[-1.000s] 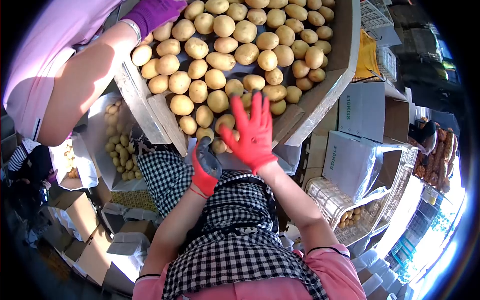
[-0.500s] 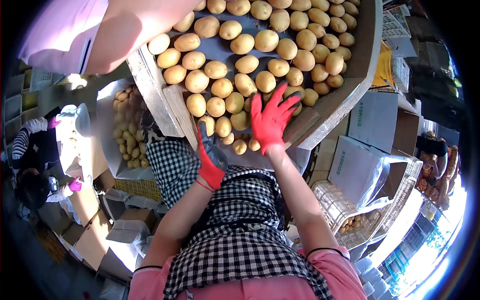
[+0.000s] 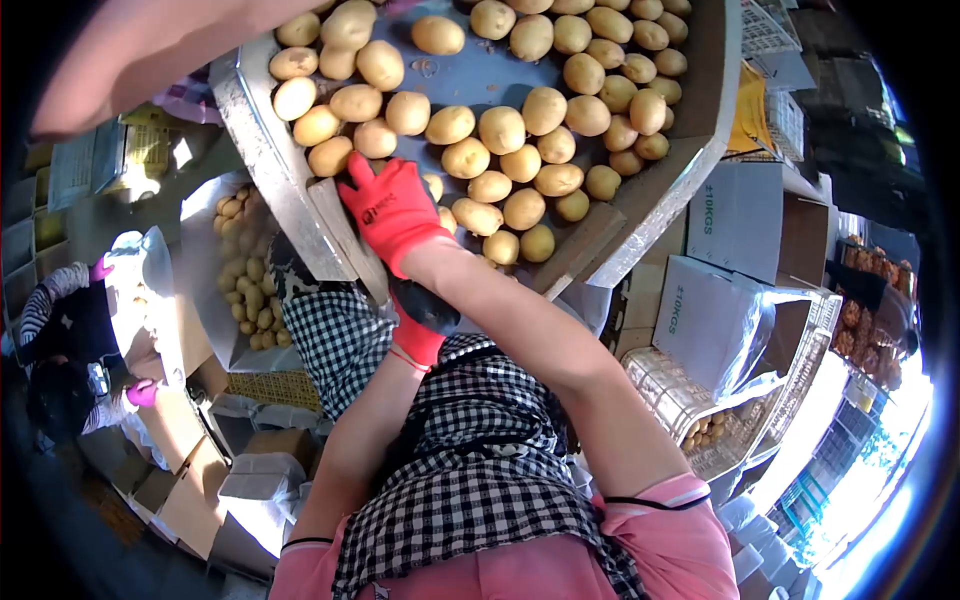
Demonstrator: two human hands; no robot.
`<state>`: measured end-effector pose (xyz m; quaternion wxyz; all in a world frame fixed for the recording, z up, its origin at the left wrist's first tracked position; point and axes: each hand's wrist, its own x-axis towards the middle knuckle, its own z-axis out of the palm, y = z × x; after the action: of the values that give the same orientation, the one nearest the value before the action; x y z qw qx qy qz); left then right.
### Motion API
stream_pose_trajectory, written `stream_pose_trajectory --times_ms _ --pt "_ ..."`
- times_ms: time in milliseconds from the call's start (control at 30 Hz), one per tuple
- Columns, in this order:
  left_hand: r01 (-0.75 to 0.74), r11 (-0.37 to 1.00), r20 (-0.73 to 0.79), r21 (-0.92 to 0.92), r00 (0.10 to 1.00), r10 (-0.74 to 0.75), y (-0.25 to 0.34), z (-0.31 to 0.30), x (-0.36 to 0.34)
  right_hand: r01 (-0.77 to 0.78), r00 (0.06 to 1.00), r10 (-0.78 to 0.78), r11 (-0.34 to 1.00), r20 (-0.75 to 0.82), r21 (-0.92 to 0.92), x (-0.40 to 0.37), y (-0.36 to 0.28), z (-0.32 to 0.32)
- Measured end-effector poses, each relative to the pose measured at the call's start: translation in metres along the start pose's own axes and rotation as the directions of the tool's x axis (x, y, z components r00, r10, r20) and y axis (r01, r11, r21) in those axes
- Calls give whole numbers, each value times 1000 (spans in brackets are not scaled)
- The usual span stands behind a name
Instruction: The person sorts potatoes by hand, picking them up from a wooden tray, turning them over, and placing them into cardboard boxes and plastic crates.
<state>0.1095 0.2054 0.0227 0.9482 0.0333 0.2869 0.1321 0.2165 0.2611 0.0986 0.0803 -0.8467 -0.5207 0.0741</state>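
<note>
Matt red cloth glove [image 3: 392, 208], smooth-skinned potatoes [image 3: 500, 130], white cardboard boxes [image 3: 712, 322].

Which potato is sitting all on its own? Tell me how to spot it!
Find the big grey sorting table covered in round yellow-brown potatoes. Above the right hand in the red glove, near the picture's top edge, lies one oval potato. It touches no other potato; the rest huddle in bunches.

Red glove [image 3: 390, 210], tan potatoes [image 3: 500, 130], black-and-white checked apron [image 3: 470, 480], pink sleeve [image 3: 690, 540].
</note>
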Motion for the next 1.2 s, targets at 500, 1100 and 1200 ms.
stream_pose_trajectory --times_ms 500,1100,1200 --pt "237 945 42 -224 971 -234 19 39 -20 113 570 767 282 -295 953 -250 97 -86" --pt "229 959 32 -170 973 -227 22 38 -13 -990 128 971 112 -201 -86 -404 462 -103" --pt "280 906 113 -316 960 -257 22 44 -15 -976 128 990 115 -63 -184 -385 439 -107"
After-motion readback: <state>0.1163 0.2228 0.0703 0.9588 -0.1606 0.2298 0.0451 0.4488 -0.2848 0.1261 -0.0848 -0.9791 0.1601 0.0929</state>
